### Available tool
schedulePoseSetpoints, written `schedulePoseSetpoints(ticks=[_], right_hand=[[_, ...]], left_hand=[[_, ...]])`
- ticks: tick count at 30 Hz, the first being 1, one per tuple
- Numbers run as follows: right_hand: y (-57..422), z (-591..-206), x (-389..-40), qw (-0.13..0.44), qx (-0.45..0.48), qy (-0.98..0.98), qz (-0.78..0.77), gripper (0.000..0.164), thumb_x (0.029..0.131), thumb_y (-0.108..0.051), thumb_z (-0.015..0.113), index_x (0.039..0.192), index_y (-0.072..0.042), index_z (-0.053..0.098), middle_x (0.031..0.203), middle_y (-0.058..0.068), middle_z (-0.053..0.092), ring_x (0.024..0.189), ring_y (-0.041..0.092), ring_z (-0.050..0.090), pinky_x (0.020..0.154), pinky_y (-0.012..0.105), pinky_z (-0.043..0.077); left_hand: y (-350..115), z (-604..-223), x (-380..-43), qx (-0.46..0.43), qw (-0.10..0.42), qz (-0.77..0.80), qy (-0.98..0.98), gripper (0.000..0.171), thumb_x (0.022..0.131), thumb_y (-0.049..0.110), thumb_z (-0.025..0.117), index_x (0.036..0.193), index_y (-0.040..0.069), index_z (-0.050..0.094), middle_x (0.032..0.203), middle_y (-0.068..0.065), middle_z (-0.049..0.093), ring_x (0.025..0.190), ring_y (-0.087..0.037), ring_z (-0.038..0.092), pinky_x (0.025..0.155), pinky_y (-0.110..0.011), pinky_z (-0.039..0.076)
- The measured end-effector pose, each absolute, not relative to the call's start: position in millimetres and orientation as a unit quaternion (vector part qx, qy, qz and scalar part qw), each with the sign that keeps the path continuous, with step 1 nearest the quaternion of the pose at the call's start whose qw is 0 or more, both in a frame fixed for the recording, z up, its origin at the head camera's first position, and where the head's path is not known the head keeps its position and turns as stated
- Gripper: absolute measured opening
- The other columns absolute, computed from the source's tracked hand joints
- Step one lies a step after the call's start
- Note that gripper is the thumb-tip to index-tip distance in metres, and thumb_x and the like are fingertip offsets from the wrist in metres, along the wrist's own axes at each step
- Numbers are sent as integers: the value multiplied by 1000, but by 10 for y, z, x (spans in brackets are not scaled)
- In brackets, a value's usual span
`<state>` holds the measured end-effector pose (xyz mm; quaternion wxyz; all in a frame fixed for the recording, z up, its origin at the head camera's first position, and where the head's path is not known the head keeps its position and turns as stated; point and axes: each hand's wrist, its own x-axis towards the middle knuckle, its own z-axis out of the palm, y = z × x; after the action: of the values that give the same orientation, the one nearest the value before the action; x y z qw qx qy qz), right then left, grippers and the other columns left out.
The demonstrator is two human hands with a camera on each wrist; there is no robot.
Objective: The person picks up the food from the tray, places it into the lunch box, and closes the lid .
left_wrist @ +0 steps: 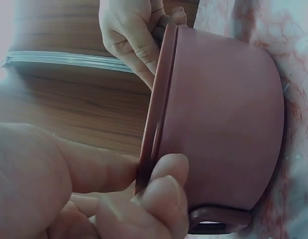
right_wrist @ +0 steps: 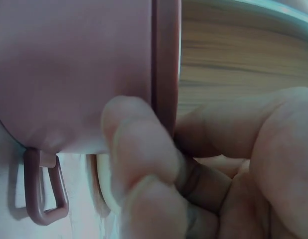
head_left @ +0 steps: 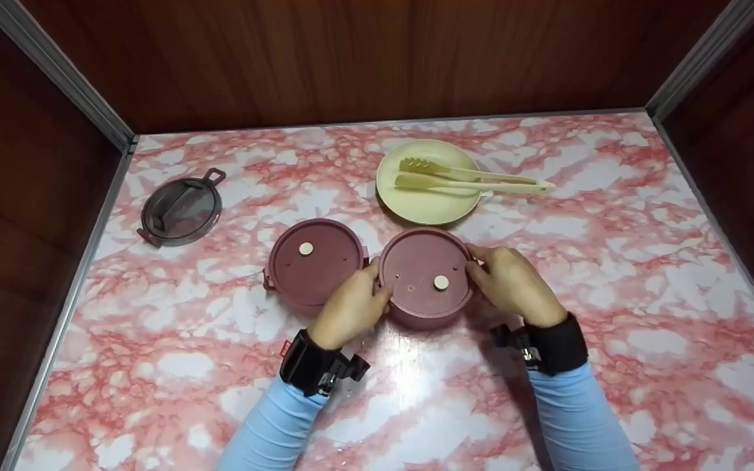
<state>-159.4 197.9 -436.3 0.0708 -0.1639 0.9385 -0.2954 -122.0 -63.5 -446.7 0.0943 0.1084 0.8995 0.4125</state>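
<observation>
A mauve pot (left_wrist: 224,114) stands upright on the table, with a flat round lid (head_left: 426,261) on top that bears a cream knob. My left hand (head_left: 353,304) pinches the lid's rim on its left side, thumb over the edge and fingers curled beneath it. On the opposite side my right hand (head_left: 513,280) grips the same rim between thumb and fingers. Low on the pot's wall, a loop handle (right_wrist: 47,191) shows in the right wrist view. Close by on the left is a second, darker mauve lidded pot (head_left: 315,271), partly covered by my left hand.
Behind the pots lies a shallow pale-green round dish (head_left: 426,212), with a slotted utensil (head_left: 423,165) and a flat spatula (head_left: 416,181) across it. Far left sits a dark see-through lid (head_left: 187,212) with loop handles. Wooden walls (head_left: 377,59) enclose the marbled table (head_left: 612,261).
</observation>
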Motion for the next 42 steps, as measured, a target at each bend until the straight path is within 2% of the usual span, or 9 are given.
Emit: schedulePoseSetpoints(ticks=[2,6,9,14,19,21,25,32,42], right_hand=[[1989,-4383,-1613,70,-161,936,-305,39,102,-13,52,138,1,55,98,14,67,51,14,44,57,32,40],[2010,-4430,-1658,96,-117,912,-382,33,102,-16,55,133,-7,62,84,13,71,49,16,54,51,32,48],[2020,-4463,-1684,119,-60,880,-455,30,99,-15,58,128,-9,67,64,10,66,45,18,59,46,37,52],[2048,-4509,-1723,149,-11,828,-541,30,98,-14,61,124,-3,68,63,13,66,43,17,59,47,40,54],[2139,-4522,-1744,148,-52,833,-531,31,99,-20,63,124,-2,69,74,16,70,52,19,63,53,36,56],[2183,-4496,-1747,110,-70,856,-500,32,99,-25,63,123,-3,70,79,15,71,59,24,65,55,35,56],[2242,-4398,-1791,37,-84,888,-451,33,99,-30,63,120,-7,72,88,11,73,72,31,68,60,31,55],[2080,-4283,-1998,98,-166,900,-390,26,98,-25,65,116,-9,75,103,7,74,83,24,68,73,32,53],[1922,-4310,-2181,122,-163,910,-361,15,95,-19,69,105,-15,80,99,3,75,78,13,62,69,27,48]], left_hand=[[-631,-4469,-1215,103,84,394,910,43,100,16,57,139,-2,53,93,-13,70,63,-17,63,61,-33,53],[-615,-4486,-1213,102,58,349,930,50,101,18,56,143,-7,46,122,-22,65,94,-32,68,82,-43,54],[-602,-4505,-1223,116,43,331,936,49,102,18,54,142,-11,45,121,-24,64,104,-38,65,88,-47,52],[-582,-4528,-1246,113,55,339,932,50,105,18,48,144,-11,40,87,-19,71,84,-35,69,83,-46,53],[-563,-4483,-1191,89,36,338,936,53,103,20,53,145,-10,40,107,-24,70,94,-37,68,87,-47,52],[-558,-4436,-1152,95,19,326,940,55,101,22,58,144,-10,43,123,-25,63,107,-39,63,92,-50,50],[-538,-4308,-1158,150,17,321,935,68,94,31,69,143,-9,43,131,-24,57,120,-36,55,101,-50,43],[-476,-4225,-1454,248,112,268,924,117,72,47,85,153,-8,20,159,-25,17,147,-37,15,118,-45,12],[-400,-4280,-1552,251,171,218,928,136,64,51,89,155,-7,7,161,-25,-2,147,-41,3,117,-47,13]])
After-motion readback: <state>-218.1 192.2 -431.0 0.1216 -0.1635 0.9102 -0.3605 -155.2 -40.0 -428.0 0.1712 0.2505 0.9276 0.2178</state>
